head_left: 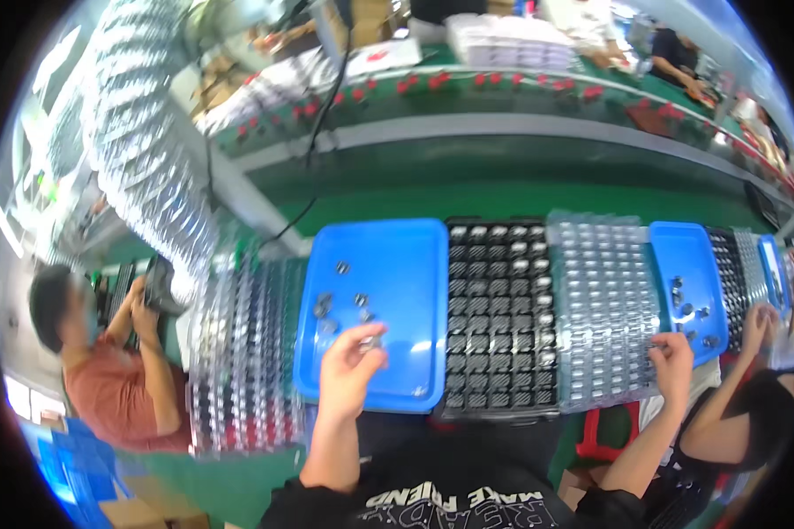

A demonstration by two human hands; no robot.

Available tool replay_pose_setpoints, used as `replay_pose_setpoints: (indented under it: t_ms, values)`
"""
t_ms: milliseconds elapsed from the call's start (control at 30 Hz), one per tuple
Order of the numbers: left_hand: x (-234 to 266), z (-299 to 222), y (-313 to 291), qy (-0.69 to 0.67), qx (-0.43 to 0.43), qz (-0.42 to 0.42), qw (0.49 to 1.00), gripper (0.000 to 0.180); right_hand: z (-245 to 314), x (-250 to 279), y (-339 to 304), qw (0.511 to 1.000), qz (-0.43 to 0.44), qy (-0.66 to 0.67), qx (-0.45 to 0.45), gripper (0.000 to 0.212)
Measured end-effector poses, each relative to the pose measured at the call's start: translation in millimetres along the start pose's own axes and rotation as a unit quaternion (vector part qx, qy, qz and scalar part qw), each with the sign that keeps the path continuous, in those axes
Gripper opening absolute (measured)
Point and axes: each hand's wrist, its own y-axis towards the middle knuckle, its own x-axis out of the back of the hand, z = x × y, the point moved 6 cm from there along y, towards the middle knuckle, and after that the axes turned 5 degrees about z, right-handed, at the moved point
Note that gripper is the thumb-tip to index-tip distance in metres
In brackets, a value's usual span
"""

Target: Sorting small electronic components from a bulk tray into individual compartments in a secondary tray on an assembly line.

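Observation:
My left hand [351,368] is over the near part of a blue tray [406,264]. Its thumb and fingertips pinch a small silvery metal part [372,342]. Several similar dark-grey metal parts [323,304] lie loose in the tray's left half. My right hand [673,360] is at the right edge of a clear plastic blister tray [604,309], fingers closed together; what they hold, if anything, is too small to make out. Between the two trays sits a black tray [501,344] with rows of pockets, bright pieces showing in its far and right-hand pockets.
Stacked clear blister trays [243,353] stand on the left, beside a seated person in a reddish shirt [123,388]. A foil duct [141,132] hangs above them. Another blue tray [684,264] with metal parts lies at right, near a person in black [741,423]. A red stool [604,432] is below.

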Motion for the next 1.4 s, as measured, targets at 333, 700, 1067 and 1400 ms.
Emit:
replay_pose_setpoints:
  t_ms: [333,700,1067,1400]
  values:
    - [-39,-24,3,0.038,-0.068,0.054,0.995,0.033,51,-49,-5,0.980,-0.024,0.186,0.061,0.015]
    - [-61,-54,-13,0.299,-0.188,0.087,0.932,0.035,277,-155,-72,0.846,0.194,0.443,0.226,0.019]
    - [-53,-23,-18,-0.149,-0.086,0.164,0.971,0.037,317,-153,-83,0.889,0.108,0.299,0.330,0.030]
    - [-56,-29,-20,-0.130,-0.048,0.205,0.969,0.039,336,-147,-87,0.846,0.065,0.283,0.447,0.033]
